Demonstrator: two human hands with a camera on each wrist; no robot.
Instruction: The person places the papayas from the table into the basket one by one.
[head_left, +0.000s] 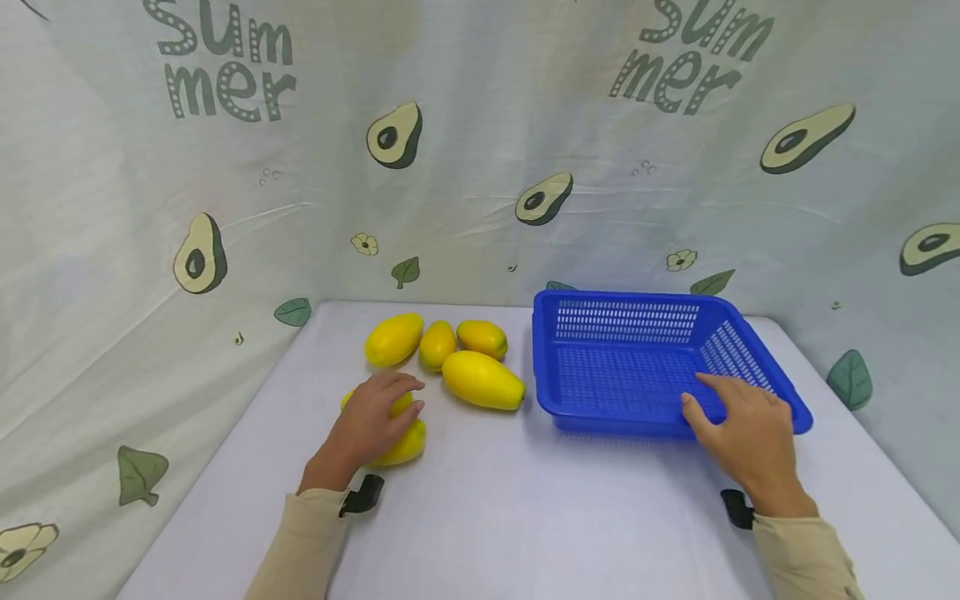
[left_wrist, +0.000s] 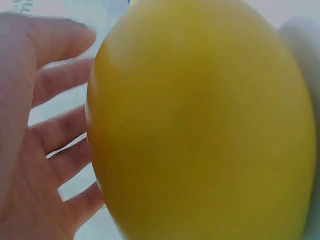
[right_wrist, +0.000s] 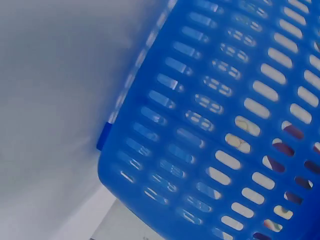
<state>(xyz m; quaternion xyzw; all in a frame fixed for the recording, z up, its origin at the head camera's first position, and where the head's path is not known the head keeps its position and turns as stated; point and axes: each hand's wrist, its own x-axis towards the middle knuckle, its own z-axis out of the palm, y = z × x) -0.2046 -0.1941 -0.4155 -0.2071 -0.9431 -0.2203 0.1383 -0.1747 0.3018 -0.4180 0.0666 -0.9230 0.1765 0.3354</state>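
Observation:
My left hand (head_left: 369, 419) hovers over two yellow fruits on the left of the table, partly hiding both. The nearer fruit (head_left: 405, 444) shows beside the thumb; of the farther fruit (head_left: 402, 403), parts show between thumb and fingers. In the left wrist view a large smooth yellow fruit (left_wrist: 200, 125) fills most of the picture, and the relaxed, spread fingers of the left hand (left_wrist: 40, 135) stand beside it. My right hand (head_left: 746, 429) is above the near right rim of a blue plastic basket (head_left: 615, 422), thumb and fingers apart. The right wrist view has only the basket's slotted wall (right_wrist: 170, 120).
Farther back lie a large oval yellow fruit (head_left: 393, 339), two smaller ones (head_left: 438, 346) (head_left: 482, 338) and a long papaya-like fruit (head_left: 483, 381). The white table (head_left: 525, 517) ends against an avocado-print curtain (head_left: 465, 250).

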